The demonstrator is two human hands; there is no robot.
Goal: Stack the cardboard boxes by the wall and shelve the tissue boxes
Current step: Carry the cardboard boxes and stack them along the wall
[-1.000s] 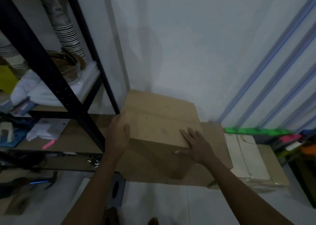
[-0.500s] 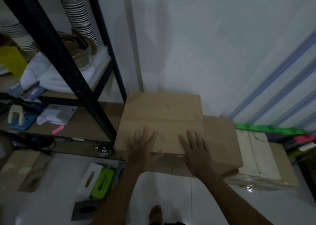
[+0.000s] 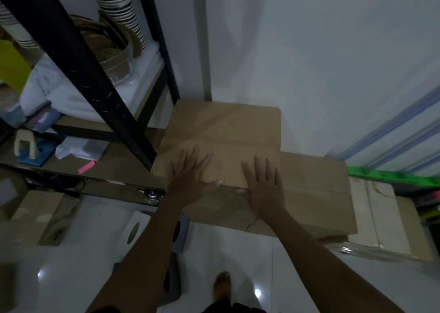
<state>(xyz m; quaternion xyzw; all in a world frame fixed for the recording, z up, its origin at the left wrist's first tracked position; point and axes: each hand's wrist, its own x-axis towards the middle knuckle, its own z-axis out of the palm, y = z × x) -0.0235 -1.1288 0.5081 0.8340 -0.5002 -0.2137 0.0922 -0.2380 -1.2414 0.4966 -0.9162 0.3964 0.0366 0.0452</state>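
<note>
Both palms flat, fingers spread: left hand (image 3: 190, 181) and right hand (image 3: 264, 188) press the top cardboard box (image 3: 221, 143) square against the wall (stacked on another); tissue boxes (image 3: 133, 227) on the floor next

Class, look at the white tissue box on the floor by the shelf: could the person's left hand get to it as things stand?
Probably yes. The left hand lies flat on the top cardboard box, holding nothing, and the white tissue box sits on open floor just below the left forearm, uncovered.

Top box (image 3: 223, 131) – matt cardboard; floor (image 3: 238, 253) – glossy tile.
</note>
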